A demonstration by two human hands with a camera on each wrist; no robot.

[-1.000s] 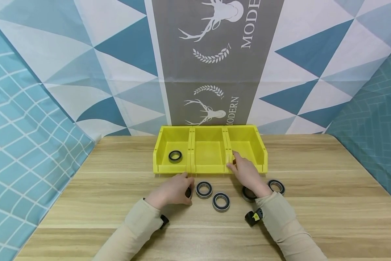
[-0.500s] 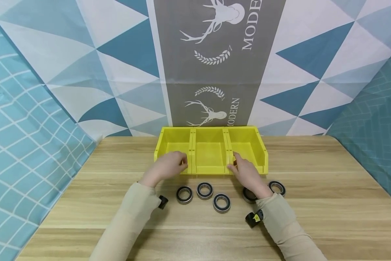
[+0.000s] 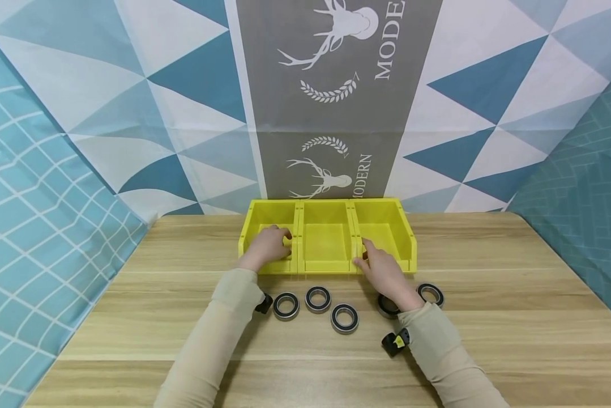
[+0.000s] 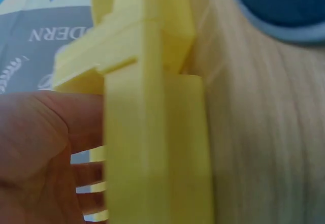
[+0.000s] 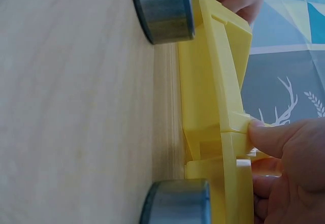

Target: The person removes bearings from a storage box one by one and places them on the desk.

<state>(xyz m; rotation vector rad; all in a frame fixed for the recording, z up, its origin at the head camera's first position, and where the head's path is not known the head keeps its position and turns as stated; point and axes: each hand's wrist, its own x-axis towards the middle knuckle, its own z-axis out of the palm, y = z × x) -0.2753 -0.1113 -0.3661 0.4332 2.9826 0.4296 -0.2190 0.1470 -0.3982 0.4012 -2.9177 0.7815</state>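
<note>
Three joined yellow bins [image 3: 327,265] stand at the back of the table. My left hand [image 3: 268,247] reaches over the front wall into the left bin, thumb and fingers curved near the divider. In the left wrist view its fingertips disappear behind the yellow wall [image 4: 134,148], so what they touch is hidden. My right hand [image 3: 384,272] grips the divider between the middle and right bins, thumb [image 5: 269,136] at the front edge and fingers inside the right bin. Ball bearings lie in front: one [image 3: 286,306] at left, one [image 3: 317,299] behind it, another [image 3: 344,318] nearest me.
A bearing [image 3: 387,306] is partly covered by my right wrist, and a further bearing [image 3: 430,294] lies right of it. Black wrist cameras [image 3: 394,343] hang from both sleeves. Patterned cloth [image 3: 198,113] rises close behind the bins.
My left hand has left the leftmost table bearing and moved up and forward into the left bin. The bearing seen in that bin is now hidden. My right hand stays on the divider.
</note>
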